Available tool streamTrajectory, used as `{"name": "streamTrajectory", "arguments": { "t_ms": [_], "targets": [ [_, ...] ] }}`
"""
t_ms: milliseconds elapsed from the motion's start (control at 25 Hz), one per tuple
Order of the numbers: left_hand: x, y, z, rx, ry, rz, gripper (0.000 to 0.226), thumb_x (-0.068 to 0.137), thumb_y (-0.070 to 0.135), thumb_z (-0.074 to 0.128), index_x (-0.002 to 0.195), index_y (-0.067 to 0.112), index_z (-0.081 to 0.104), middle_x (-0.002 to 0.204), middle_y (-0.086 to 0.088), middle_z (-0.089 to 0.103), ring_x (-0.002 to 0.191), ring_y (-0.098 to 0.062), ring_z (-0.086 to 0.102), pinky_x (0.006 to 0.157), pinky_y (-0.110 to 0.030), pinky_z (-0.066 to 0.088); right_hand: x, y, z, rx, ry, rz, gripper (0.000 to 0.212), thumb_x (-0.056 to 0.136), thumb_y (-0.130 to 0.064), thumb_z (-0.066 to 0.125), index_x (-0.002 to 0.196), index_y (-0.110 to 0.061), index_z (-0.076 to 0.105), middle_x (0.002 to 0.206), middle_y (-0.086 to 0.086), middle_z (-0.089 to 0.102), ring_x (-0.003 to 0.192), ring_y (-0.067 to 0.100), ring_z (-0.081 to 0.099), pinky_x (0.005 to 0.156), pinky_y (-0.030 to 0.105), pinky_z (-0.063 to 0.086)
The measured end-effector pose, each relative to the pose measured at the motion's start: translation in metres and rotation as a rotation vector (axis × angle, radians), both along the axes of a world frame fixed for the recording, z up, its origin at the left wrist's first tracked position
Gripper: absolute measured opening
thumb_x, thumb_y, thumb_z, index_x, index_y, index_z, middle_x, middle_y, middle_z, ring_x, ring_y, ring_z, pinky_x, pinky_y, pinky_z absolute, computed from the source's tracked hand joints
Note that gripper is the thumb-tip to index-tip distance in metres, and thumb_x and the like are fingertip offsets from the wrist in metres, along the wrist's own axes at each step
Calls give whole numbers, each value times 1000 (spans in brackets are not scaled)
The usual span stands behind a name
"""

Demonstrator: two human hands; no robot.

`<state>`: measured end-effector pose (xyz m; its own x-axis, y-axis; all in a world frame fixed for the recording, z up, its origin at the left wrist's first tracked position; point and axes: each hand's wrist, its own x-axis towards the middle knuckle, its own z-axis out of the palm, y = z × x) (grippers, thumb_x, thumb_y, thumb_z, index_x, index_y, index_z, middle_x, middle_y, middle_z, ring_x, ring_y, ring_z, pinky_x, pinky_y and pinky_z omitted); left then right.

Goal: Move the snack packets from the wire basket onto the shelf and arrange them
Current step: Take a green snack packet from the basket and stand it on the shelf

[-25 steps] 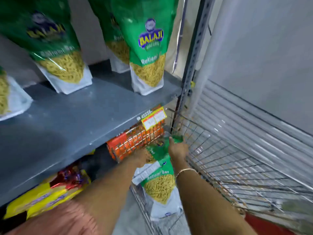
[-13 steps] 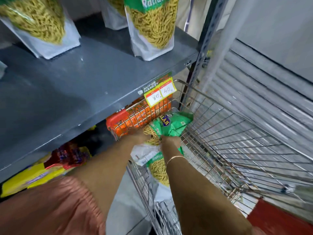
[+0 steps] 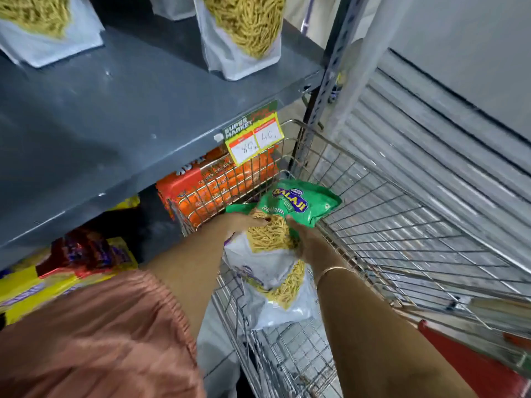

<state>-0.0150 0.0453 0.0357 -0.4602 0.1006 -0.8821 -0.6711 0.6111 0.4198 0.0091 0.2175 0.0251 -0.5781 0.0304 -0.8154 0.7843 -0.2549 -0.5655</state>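
Observation:
A green and white snack packet (image 3: 298, 201) of yellow sev lies tilted at the near left corner of the wire basket (image 3: 402, 225). My left hand (image 3: 244, 222) grips its left side and my right hand (image 3: 309, 239) grips its right side. A second packet (image 3: 281, 297) lies under it in the basket, partly hidden by my arms. On the grey shelf (image 3: 129, 110) above stand two packets of the same kind, one at the left (image 3: 48, 27) and one at the right (image 3: 244, 35); a third behind them is cut off by the frame.
A price tag (image 3: 254, 139) hangs from the shelf's front edge. Below the shelf sit an orange cookie box (image 3: 207, 185) and yellow and red packs (image 3: 66, 268). A slotted steel upright (image 3: 327, 81) and a ribbed shutter (image 3: 445, 153) stand right of the shelf.
Both hands have closed on the top packet and lifted its green end up out of the basket corner. The view has dropped lower toward the basket.

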Motion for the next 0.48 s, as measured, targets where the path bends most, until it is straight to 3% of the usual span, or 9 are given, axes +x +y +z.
{"name": "streamTrajectory", "arguments": {
  "t_ms": [40, 80, 120, 200, 360, 440, 480],
  "targets": [
    [2, -1, -2, 44, -14, 35, 108, 59, 72, 62, 144, 12, 34, 106, -17, 69, 100, -12, 67, 88, -38, 46, 0, -2, -4, -10, 0, -4, 45, 67, -22, 80, 103, -1, 63, 92, 9, 72, 69, 18, 71, 60, 30, 62],
    [2, -3, -9, 91, -7, 111, 103, 62, 73, 60, 145, 17, 33, 131, -16, 57, 121, -14, 56, 103, -45, 39, -1, -3, -12, -38, 11, -10, 64, 59, -23, 85, 113, -1, 60, 109, 14, 70, 87, 26, 71, 77, 42, 61],
    [1, -4, -13, 173, -32, 217, 103, 61, 75, 60, 144, 20, 35, 147, -12, 41, 136, -20, 41, 115, -50, 26, -1, -3, -13, -51, 29, -24, 70, 57, -21, 86, 118, -2, 58, 117, 18, 67, 101, 32, 67, 89, 49, 55],
    [-1, -8, -15, 305, -93, 371, 97, 59, 71, 64, 136, 15, 46, 149, -12, 41, 135, -29, 41, 117, -49, 27, 1, -4, -8, -62, 59, -31, 65, 60, -14, 84, 118, -3, 58, 121, 20, 64, 108, 35, 63, 97, 53, 49],
    [9, -16, 14, 340, -177, 383, 50, 78, 42, 66, 112, 6, 61, 134, -17, 56, 127, -30, 51, 113, -48, 35, 9, -1, 28, -21, 80, 52, 48, 61, -19, 84, 103, -5, 65, 112, 19, 69, 100, 34, 67, 94, 51, 52],
    [18, -16, 40, 416, -178, 385, 36, 81, 34, 66, 102, 4, 63, 118, -17, 67, 117, -27, 59, 115, -45, 34, 10, 3, 59, 1, 115, 110, 41, 58, -22, 85, 92, -7, 66, 97, 15, 74, 84, 28, 71, 81, 42, 59],
    [22, -14, 57, 475, -170, 393, 25, 85, 27, 63, 94, 4, 63, 99, -15, 74, 100, -24, 68, 114, -43, 34, 11, 6, 79, 20, 142, 124, 30, 65, -18, 81, 88, -7, 65, 81, 11, 76, 69, 23, 72, 68, 34, 62]
  ]
}}
